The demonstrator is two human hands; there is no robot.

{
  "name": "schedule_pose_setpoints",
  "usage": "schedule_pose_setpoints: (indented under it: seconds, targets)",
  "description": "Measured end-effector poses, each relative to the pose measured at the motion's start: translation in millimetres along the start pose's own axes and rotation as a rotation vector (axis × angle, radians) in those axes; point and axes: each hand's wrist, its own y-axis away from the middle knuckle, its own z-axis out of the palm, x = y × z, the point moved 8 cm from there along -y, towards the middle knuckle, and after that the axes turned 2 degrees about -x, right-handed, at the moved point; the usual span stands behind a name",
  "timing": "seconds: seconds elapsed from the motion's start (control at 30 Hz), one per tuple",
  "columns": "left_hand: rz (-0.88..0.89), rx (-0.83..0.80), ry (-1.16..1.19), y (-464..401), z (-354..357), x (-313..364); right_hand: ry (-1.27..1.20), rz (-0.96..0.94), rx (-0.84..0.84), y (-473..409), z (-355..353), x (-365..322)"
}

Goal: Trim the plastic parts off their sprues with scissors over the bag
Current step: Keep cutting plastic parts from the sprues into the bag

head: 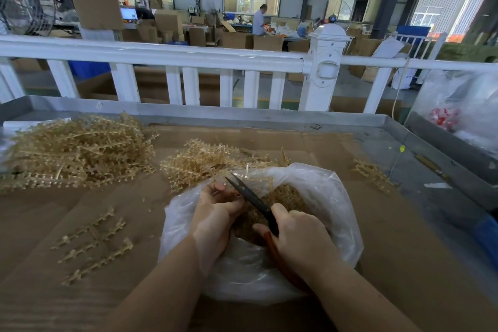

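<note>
You're mid-cut over the bag point(331, 197); your right hand point(299, 234) is curled round the scissors point(253, 198), orange handles buried in your palm, dark blades pointing up and away toward your left hand point(215, 213); the blades look nearly closed, though whether they're biting plastic right now I can't tell; your left hand is curled at the blade tips, fingers pinched on something small there, most likely a sprue, but it's hidden behind your fingers and too blurred to name.

Right under the blades, the bag holds a good heap of cut parts point(285, 197), so plenty is done; beyond your left hand, just past the bag's far rim, sits a near pile point(204, 162) of sprues, and further left a bigger pile point(78, 153), both seemingly untrimmed; that's the bulk of the job left, I'd judge.

Left of your left forearm, a few sprues point(94, 245) lie flat on the cardboard point(390, 250); off to the right of the scissors hand, one more cluster point(373, 175) rests well apart; whether these are stripped or waiting I can't say.
</note>
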Motion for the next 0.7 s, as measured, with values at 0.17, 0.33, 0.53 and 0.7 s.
schedule_pose_setpoints:
  seconds: [0.17, 0.33, 0.53, 0.7]
  targets:
    - [0.007, 0.004, 0.008, -0.8, -2.3, -1.1, 0.005, -0.014, 0.038, 2.6, -0.4, 0.2]
    - [0.024, 0.016, 0.013, -0.1, -3.3, -1.2, 0.042, -0.033, 0.117, 5.9, -5.8, -3.5]
    - [0.030, 0.017, 0.006, 0.1, -2.6, -1.6, 0.042, -0.034, 0.114, 6.2, -7.3, -4.2]
    - [0.023, -0.001, 0.011, -1.4, -2.6, -2.0, 0.050, -0.022, 0.074, 4.8, -5.8, -4.9]
